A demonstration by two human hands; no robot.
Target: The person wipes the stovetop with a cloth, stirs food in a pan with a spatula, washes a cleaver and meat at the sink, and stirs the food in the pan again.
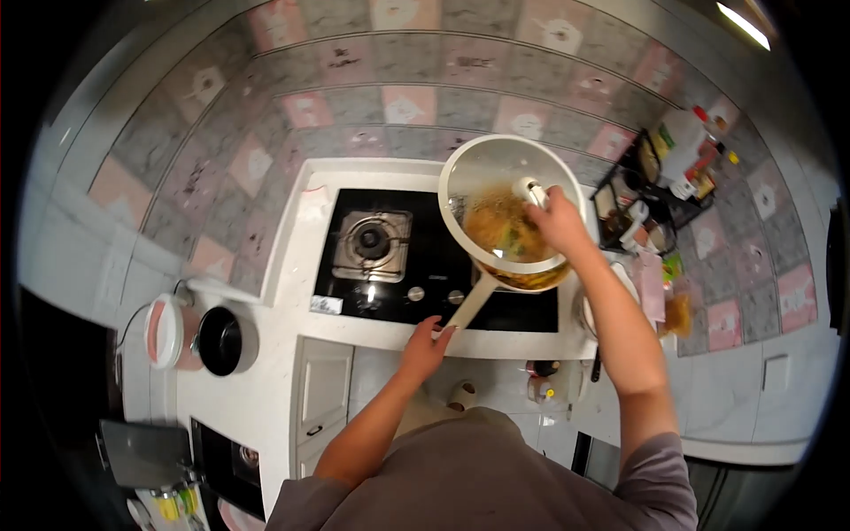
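A glass lid (478,164) with a pale rim is tilted above a pan (536,281) on the right side of the black gas hob (434,226). My right hand (560,223) is closed around the lid's knob. Yellowish food with some green shows through the glass, which looks misted. The pan's long cream handle (474,301) points toward me, and my left hand (428,348) grips its end near the counter's front edge. Whether the lid's far edge touches the pan is hidden.
The left burner (373,241) has a bare metal grate. A black rack (651,190) of bottles stands at the back right. To the left are a black pot (221,341) and a white-and-pink container (168,332). Bottles (542,380) stand on the floor below.
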